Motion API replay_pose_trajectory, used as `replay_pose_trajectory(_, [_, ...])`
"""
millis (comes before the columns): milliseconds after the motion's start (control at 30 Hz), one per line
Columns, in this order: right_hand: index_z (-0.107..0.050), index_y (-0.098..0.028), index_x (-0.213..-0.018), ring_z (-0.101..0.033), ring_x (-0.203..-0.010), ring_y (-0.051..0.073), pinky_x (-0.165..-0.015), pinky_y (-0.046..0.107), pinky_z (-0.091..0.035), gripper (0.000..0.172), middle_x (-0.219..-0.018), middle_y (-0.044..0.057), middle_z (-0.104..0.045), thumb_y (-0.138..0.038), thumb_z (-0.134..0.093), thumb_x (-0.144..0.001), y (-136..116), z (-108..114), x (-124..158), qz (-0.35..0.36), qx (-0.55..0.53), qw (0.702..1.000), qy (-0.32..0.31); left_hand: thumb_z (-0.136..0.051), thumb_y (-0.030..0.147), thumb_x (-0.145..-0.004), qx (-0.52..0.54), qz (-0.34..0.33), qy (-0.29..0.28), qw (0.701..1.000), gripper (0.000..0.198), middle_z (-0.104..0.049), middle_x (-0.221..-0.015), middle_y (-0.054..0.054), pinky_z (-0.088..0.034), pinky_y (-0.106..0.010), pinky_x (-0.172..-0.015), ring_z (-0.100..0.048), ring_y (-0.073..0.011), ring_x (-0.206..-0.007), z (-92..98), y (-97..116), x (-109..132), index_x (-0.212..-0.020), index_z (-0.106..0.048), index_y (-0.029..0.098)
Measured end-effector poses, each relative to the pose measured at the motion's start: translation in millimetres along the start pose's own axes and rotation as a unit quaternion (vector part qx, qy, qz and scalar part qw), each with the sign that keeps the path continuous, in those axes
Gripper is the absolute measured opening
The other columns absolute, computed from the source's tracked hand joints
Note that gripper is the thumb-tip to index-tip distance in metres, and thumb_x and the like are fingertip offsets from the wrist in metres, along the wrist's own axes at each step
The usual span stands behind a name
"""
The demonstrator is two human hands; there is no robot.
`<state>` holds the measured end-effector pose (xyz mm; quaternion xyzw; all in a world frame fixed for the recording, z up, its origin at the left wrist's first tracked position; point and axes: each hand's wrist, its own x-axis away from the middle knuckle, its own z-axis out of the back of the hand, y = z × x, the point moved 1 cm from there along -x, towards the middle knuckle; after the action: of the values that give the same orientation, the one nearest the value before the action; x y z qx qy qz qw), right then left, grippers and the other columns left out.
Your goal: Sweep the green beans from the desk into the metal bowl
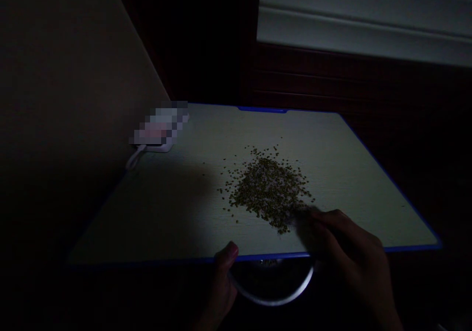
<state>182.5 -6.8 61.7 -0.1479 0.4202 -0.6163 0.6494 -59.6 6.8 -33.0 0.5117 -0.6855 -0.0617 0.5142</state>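
Observation:
A loose heap of small greenish beans, like mung beans point(267, 186), lies on a pale board point(177, 208) with a blue rim. My right hand point(350, 252) reaches in from the lower right. Its fingers are drawn together at the heap's near right edge; shadow hides what is between the tips. Under the board's front edge is a round metal bowl point(271, 303) with a shiny rim, and a few beans show inside it. My left hand point(223, 282) grips the bowl's left side, its thumb up against the board's blue edge.
A light-coloured phone-like object point(158, 148), partly blurred out, with a strap loop point(134, 158) lies at the board's far left corner. A wall point(73, 65) rises on the left. Dark wooden furniture point(295, 82) and white slats point(354, 21) stand behind. The lighting is very dim.

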Motion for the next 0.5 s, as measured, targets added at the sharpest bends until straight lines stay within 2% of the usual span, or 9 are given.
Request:
replay_pose_trajectory(67, [-0.074,-0.028,-0.109,-0.075,-0.09,0.017,-0.075,0.027,-0.058,0.017,-0.102,0.003,-0.079,-0.024,-0.063,-0.097,-1,1,0,0.002,-0.005,1.0,-0.005,-0.087,0.044,-0.062,0.021,0.002,-0.006,1.0,0.045,-0.08,-0.107,-0.011,-0.041,-0.057,-0.115,-0.057,-0.0455,-0.132,-8.3,3,3,-0.097,-0.078,0.016])
replay_pose_trajectory(133, [-0.074,-0.028,-0.109,-0.074,-0.089,0.017,-0.074,0.027,-0.058,0.017,-0.101,0.002,-0.078,-0.024,-0.064,-0.096,-2,1,-1,0.0,-0.012,1.0,-0.011,-0.088,0.045,-0.061,0.021,-0.005,-0.001,1.0,0.047,-0.08,-0.107,-0.012,-0.04,-0.06,-0.116,-0.056,-0.0462,-0.133,-11.3,4,4,-0.097,-0.078,0.016])
replay_pose_trajectory(233, [-0.073,-0.029,-0.11,-0.074,-0.088,0.017,-0.073,0.027,-0.057,0.018,-0.099,0.002,-0.077,-0.023,-0.063,-0.097,-2,1,0,-0.003,-0.027,0.999,-0.024,-0.085,0.043,-0.067,-0.019,-0.017,0.036,0.999,0.041,-0.08,-0.106,-0.01,-0.031,-0.059,-0.121,-0.053,-0.0442,-0.137,-5.4,2,1,-0.099,-0.078,0.019])
replay_pose_trajectory(333, [-0.074,-0.028,-0.107,-0.073,-0.085,0.017,-0.071,0.027,-0.056,0.016,-0.095,0.001,-0.076,-0.022,-0.064,-0.096,-1,3,1,0.0,-0.04,0.999,-0.025,-0.082,0.042,-0.072,-0.038,-0.047,0.036,0.998,0.034,-0.081,-0.105,-0.008,-0.024,-0.053,-0.125,-0.049,-0.0418,-0.14,1.1,0,-1,-0.098,-0.078,0.02])
replay_pose_trajectory(400, [-0.074,-0.028,-0.104,-0.073,-0.083,0.017,-0.07,0.027,-0.056,0.014,-0.093,0.001,-0.076,-0.023,-0.064,-0.096,0,4,2,-0.003,-0.046,0.999,-0.025,-0.083,0.042,-0.072,-0.031,-0.043,0.029,0.998,0.037,-0.081,-0.105,-0.007,-0.027,-0.05,-0.124,-0.049,-0.0411,-0.141,0.9,0,-1,-0.1,-0.077,0.019])
replay_pose_trajectory(500, [-0.075,-0.028,-0.103,-0.073,-0.082,0.017,-0.069,0.026,-0.057,0.012,-0.094,0.002,-0.076,-0.026,-0.066,-0.095,2,4,5,-0.027,-0.051,0.998,-0.004,-0.089,0.043,-0.063,0.019,0.011,0.025,0.999,0.052,-0.08,-0.108,-0.009,-0.035,-0.05,-0.121,-0.053,-0.0416,-0.138,-5.7,1,0,-0.106,-0.075,0.017])
